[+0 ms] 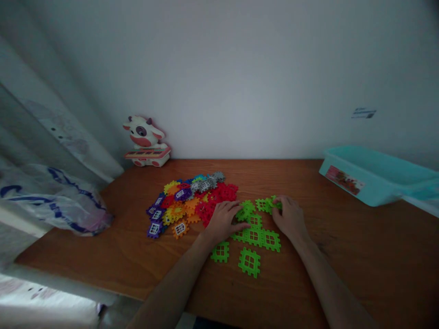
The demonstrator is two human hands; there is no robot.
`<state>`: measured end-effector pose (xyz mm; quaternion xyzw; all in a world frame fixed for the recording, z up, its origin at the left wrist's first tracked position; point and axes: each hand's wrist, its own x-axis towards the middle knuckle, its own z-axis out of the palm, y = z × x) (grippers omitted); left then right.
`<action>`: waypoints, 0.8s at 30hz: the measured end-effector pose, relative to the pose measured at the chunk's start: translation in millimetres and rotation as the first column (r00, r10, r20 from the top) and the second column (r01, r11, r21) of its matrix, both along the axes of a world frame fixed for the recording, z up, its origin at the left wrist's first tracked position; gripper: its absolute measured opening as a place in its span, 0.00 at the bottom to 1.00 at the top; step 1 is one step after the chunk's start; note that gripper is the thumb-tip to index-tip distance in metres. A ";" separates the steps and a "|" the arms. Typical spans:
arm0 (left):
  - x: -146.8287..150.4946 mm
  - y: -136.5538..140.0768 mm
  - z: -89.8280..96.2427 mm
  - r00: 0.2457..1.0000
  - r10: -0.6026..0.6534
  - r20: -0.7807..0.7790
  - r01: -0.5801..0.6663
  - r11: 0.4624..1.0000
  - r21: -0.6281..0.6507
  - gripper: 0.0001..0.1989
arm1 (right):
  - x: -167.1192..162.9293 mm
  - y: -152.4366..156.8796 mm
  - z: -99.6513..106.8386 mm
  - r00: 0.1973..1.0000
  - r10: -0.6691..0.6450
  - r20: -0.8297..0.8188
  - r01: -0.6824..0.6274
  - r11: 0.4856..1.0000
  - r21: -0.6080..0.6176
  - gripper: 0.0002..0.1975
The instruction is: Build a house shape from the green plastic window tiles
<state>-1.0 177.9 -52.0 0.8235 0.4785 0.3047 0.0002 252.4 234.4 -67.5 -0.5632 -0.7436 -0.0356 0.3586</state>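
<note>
Over the left side of a joined group of green window tiles [254, 236], my left hand [222, 221] has its thumb and fingers apart. Its fingertips come near a green gear-shaped piece [245, 210] at the top of the group. My right hand [290, 217] curls its fingers onto a green piece [275, 202], beside another green window tile [262, 204]. Its palm faces inward and partly hides that piece. Closer to me, two green tiles lie loose: one square [249, 262], the other [220, 252] under my left wrist.
Left of my hands is a pile of red [212, 201], yellow, orange, purple and grey pieces. A cow toy with a keyboard [147, 144] stands at the back left. A plastic bag [65, 205] sits at the left edge, a turquoise bin [373, 183] at the right.
</note>
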 end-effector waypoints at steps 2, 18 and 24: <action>-4.2 -1.5 4.4 1.000 0.009 0.029 -0.010 0.999 0.033 0.24 | -1.8 0.0 1.0 1.000 0.013 -0.006 -0.012 0.999 0.034 0.07; -143.5 107.9 82.4 0.832 0.523 -0.183 -0.550 0.737 -0.394 0.32 | -5.9 5.7 5.3 0.985 0.076 -0.155 -0.057 0.991 0.123 0.07; -148.5 106.6 71.3 0.890 0.437 -0.128 -0.442 0.761 -0.474 0.33 | -6.0 5.1 7.3 0.985 0.075 -0.158 -0.059 0.993 0.101 0.06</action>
